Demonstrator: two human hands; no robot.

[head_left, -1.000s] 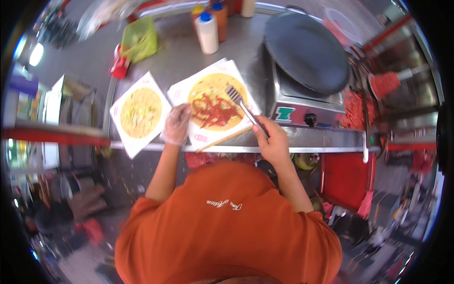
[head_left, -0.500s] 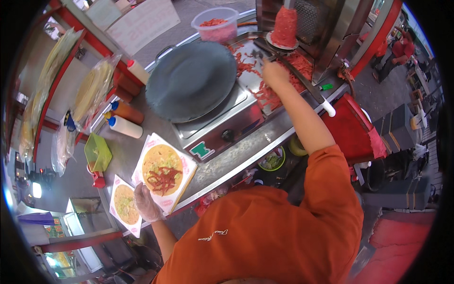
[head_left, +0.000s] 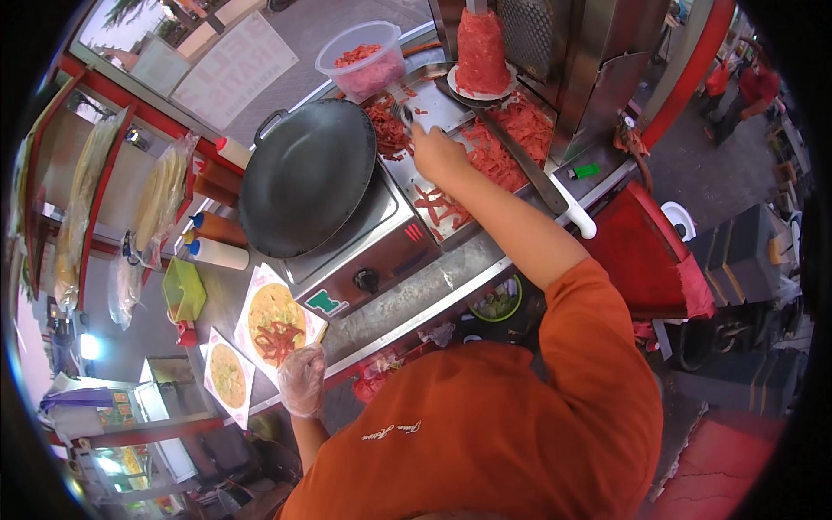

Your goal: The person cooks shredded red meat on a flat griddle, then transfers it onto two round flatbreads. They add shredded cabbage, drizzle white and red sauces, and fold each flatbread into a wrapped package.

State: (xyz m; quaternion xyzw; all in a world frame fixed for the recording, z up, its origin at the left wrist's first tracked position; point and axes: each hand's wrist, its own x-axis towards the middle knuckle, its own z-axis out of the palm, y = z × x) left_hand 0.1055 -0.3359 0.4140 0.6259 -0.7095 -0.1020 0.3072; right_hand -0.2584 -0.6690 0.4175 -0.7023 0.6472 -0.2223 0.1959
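Note:
My right hand reaches over the metal meat tray, closed round a short metal utensil that seems to have prongs. Its tip is by dark shredded meat at the tray's left side. My left hand, in a clear plastic glove, has its fingers curled beside the larger flatbread; anything inside them is hidden. That flatbread lies on printed paper, topped with shredded greens and reddish meat strips. A smaller flatbread with greens lies on paper to its left.
A black pan sits on the burner. Behind the tray stand a meat cone and a plastic tub. A long white-handled knife lies across the tray's right. Sauce bottles and a green basket stand left.
My right hand and the utensil have moved left across the tray to the dark meat. My left hand has shifted from between the two flatbreads to the larger one's near right edge, fingers now curled.

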